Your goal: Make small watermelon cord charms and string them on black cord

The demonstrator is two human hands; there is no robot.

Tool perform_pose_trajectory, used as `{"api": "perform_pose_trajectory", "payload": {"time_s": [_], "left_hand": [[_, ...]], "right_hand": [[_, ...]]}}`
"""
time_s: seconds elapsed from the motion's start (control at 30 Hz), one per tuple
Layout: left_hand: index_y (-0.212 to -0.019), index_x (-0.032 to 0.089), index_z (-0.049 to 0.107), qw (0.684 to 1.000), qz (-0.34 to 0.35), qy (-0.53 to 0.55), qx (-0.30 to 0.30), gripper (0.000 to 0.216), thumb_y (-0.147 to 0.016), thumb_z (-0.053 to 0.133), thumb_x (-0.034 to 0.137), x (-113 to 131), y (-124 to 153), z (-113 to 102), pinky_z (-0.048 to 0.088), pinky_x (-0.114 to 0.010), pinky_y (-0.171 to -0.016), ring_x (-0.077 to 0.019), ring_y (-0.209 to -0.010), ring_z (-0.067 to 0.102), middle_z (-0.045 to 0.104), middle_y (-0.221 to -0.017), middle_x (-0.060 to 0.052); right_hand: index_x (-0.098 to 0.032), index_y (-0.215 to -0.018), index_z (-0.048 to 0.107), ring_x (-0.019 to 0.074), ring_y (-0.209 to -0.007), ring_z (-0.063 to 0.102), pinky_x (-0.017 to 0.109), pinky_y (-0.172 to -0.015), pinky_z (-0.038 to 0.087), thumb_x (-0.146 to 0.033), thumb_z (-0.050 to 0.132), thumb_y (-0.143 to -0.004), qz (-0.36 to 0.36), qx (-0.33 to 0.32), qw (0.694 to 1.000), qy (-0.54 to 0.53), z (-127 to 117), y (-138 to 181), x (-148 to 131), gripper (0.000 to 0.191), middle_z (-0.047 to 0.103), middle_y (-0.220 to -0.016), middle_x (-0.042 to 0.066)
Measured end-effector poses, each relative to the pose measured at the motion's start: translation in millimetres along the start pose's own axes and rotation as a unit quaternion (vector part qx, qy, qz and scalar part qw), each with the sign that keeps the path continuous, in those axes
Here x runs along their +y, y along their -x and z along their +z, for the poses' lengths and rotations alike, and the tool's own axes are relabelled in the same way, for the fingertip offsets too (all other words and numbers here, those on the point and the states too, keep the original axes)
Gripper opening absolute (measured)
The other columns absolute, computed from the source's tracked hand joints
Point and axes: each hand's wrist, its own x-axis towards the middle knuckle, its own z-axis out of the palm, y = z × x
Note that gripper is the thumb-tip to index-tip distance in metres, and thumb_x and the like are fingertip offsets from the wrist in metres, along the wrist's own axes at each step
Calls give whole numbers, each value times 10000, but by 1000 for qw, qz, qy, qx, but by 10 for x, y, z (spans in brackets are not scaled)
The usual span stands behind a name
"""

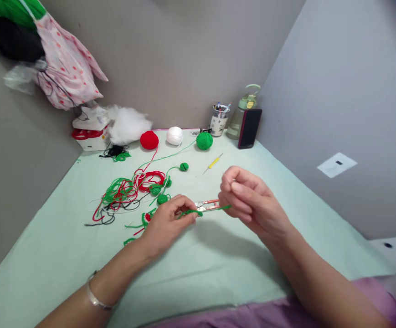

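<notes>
Currently | thin green crocheted yarn strand (188,212) held taut just above pale green table (218,259) | left hand (167,222) grip pinched on one end — right hand (249,200) closed on the other, apparently | judged soft, light, limp — hold by ends

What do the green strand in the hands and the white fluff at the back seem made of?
Green strand: likely yarn, matte and slightly fuzzy, like the green ball behind. White fluff: probably loose fibre stuffing, matte, with wispy, irregular edges.
</notes>
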Motion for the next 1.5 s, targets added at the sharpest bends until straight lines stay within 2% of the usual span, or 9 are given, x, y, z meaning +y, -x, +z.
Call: {"api": "perform_pose_trajectory", "payload": {"time_s": [0.1, 0.2, 0.3, 0.4, 0.53, 0.73, 1.13, 1.37, 1.5], "left_hand": [[-857, 186, 695, 1000, -11, 21, 4, 105, -810, 693, 280, -16, -3, -7, 448, -264, -691, -157, -752, 564, 637, -824, -14], [-901, 197, 717, 1000, -10, 21, 10, 130, -823, 698, 299, -7, -1, -28, 454, -267, -715, -165, -783, 573, 654, -867, -20], [-934, 208, 716, 1000, 22, 20, 1, 129, -866, 659, 302, 10, 2, -45, 459, -285, -812, -181, -882, 600, 667, -950, -29], [-961, 217, 706, 999, 41, 14, -7, 138, -900, 623, 308, 22, 5, -47, 456, -293, -853, -185, -927, 604, 663, -987, -32], [-976, 220, 694, 999, 45, 1, -10, 141, -916, 599, 305, 37, 19, -45, 460, -296, -856, -185, -923, 606, 654, -978, -31], [-954, 214, 691, 999, 54, -2, -8, 136, -922, 578, 283, 61, 36, -50, 464, -295, -838, -182, -908, 599, 650, -966, -34], [-939, 219, 698, 998, 62, -4, -10, 137, -927, 577, 281, 56, 27, -60, 453, -285, -852, -177, -906, 604, 662, -970, -28], [-913, 214, 701, 998, 62, 20, -27, 140, -919, 576, 275, 26, 26, -48, 462, -290, -859, -183, -922, 610, 666, -966, -36], [-905, 199, 698, 998, 24, 59, -30, 128, -886, 614, 293, 17, 14, -46, 472, -282, -785, -163, -809, 613, 667, -896, -24]], "right_hand": [[-200, -855, 568, 56, -424, 216, 191, -425, 218, -339, 635, -923, -23, -5, 999, 25, -76, 16, -70, 169, 294, -511, -101], [-193, -882, 602, 74, -482, 344, 208, -464, 285, -315, 623, -937, -35, 15, 990, 135, -171, -14, -70, 136, 408, -571, -63], [-178, -866, 678, 105, -643, 495, 240, -576, 403, -254, 634, -932, -71, -2, 946, 317, -211, -29, -62, 111, 549, -744, 8], [-191, -871, 728, 127, -762, 549, 248, -650, 456, -191, 620, -930, -118, -42, 887, 444, -204, -21, -47, 124, 551, -869, 40], [-205, -892, 724, 129, -766, 550, 238, -630, 456, -133, 563, -945, -147, -58, 840, 520, -217, -17, -14, 183, 520, -866, 40], [-205, -890, 715, 130, -764, 552, 248, -651, 448, -121, 540, -955, -159, -63, 806, 567, -260, -31, -13, 205, 530, -861, 39], [-203, -884, 716, 121, -740, 545, 235, -645, 444, -142, 532, -963, -143, -78, 803, 573, -257, -20, -43, 209, 519, -857, 33], [-207, -923, 722, 123, -757, 557, 236, -656, 469, -180, 547, -971, -113, -109, 849, 505, -265, -36, 43, 184, 530, -868, 36], [-198, -910, 727, 117, -743, 553, 235, -656, 453, -178, 585, -956, -113, -117, 852, 498, -238, -51, 80, 150, 528, -839, 24]]}}
